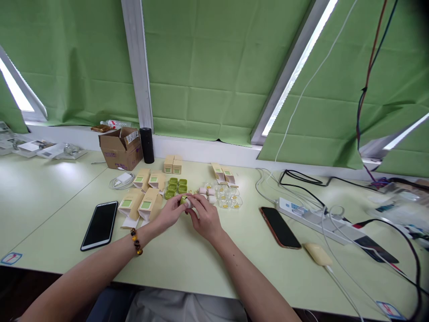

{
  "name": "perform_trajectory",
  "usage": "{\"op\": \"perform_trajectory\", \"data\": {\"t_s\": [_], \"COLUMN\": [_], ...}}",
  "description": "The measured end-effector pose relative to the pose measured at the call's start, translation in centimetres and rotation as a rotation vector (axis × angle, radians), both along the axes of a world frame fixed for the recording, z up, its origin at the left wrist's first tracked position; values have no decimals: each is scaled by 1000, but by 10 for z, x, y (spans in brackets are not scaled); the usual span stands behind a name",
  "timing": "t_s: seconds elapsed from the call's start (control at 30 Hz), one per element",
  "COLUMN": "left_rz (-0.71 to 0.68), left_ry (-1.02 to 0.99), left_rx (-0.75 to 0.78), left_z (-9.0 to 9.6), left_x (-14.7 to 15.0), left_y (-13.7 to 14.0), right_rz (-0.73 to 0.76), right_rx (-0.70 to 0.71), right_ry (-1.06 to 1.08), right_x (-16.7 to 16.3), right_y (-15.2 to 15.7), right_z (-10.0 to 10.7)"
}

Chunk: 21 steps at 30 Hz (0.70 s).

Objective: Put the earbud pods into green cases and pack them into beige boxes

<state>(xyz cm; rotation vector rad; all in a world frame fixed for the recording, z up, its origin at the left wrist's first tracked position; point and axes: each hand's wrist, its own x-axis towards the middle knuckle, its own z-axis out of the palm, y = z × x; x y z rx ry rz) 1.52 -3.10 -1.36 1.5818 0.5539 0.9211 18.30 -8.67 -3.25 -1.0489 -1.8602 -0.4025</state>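
Note:
My left hand (171, 212) and my right hand (205, 219) meet over the middle of the table, fingers closed around a small green-and-white piece (186, 202). Its green end lies towards the left fingers, its pale end towards the right; the fingers partly hide it. Just beyond the left hand sit several green square cups (173, 187). Behind the right hand are several pale pink cylinders (210, 192), partly covered by the fingers. Farther right stand several clear plastic cups (230, 197) with yellow spots. Open beige cartons (150, 203) with green labels lie left of my left hand.
A dark phone (99, 225) lies left, another phone (280, 227) right. Beyond it run a power strip (311, 219), loose cables and a cream case (317, 254). A cardboard box (119, 150) and black cylinder (146, 145) stand at the back, near small boxes (173, 165).

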Motion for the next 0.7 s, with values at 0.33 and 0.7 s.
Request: {"op": "perform_trajectory", "data": {"t_s": [0.33, 0.7], "left_rz": [182, 82], "left_ry": [76, -16], "left_rx": [160, 71], "left_z": [-9, -14], "left_x": [2, 1], "left_y": [-2, -4], "right_rz": [-78, -37], "right_rx": [46, 66], "right_ry": [-78, -47], "right_x": [-5, -2], "right_y": [-2, -1], "right_z": [3, -1]}}
